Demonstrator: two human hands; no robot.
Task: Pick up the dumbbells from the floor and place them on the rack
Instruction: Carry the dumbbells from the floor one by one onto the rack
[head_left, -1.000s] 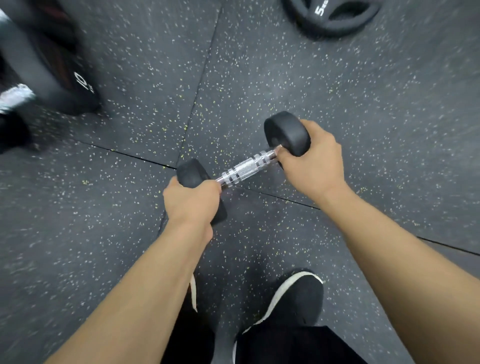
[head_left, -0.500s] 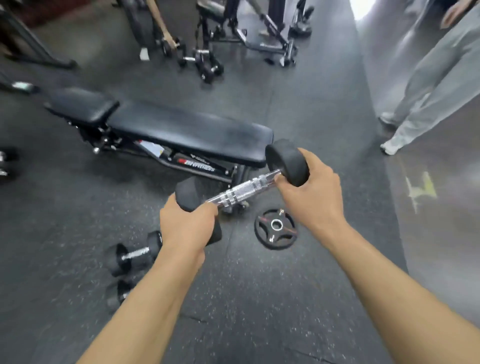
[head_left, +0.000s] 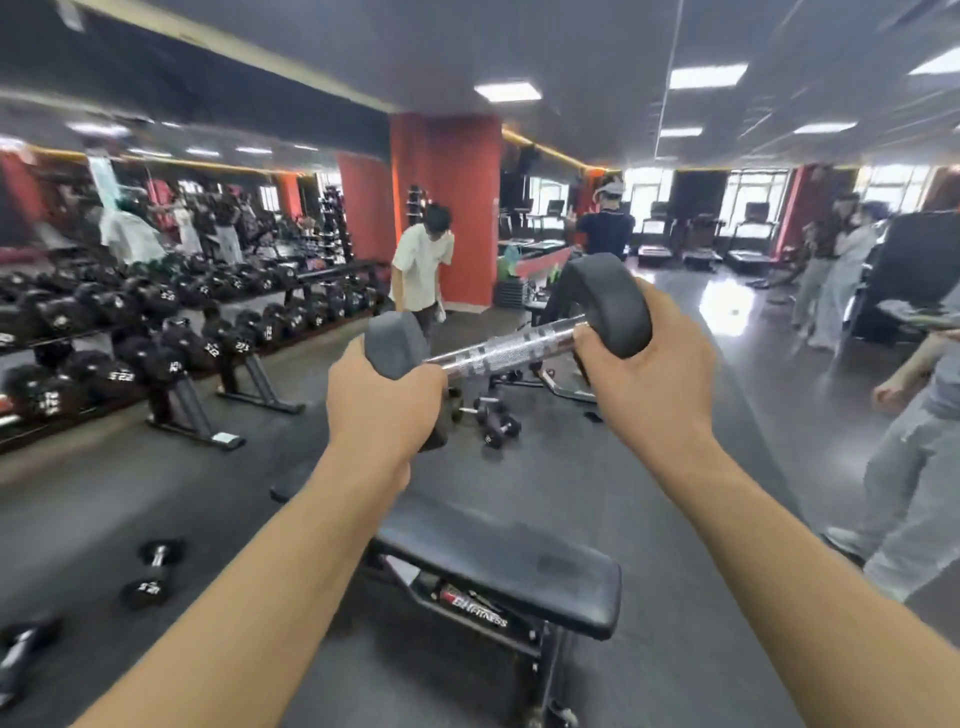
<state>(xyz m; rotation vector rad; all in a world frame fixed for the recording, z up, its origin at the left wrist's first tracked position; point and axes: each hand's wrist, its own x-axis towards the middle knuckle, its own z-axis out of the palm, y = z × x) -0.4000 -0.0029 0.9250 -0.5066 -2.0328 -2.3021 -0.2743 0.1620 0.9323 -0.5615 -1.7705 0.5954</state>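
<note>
Readable marks: "BH FITNESS" on bench frame (head_left: 475, 613) below the held dumbbell (head_left: 509, 345); inverted "12.5" on floor dumbbell (head_left: 148, 587), low and left of grip; racked dumbbells (head_left: 171, 364), left, white numerals blurred.

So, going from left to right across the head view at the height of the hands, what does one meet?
The dumbbell rack → left hand → chrome handle of the held dumbbell → right hand → person in grey trousers at the right edge.

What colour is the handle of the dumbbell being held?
The handle is silver, knurled metal; head view.
</note>
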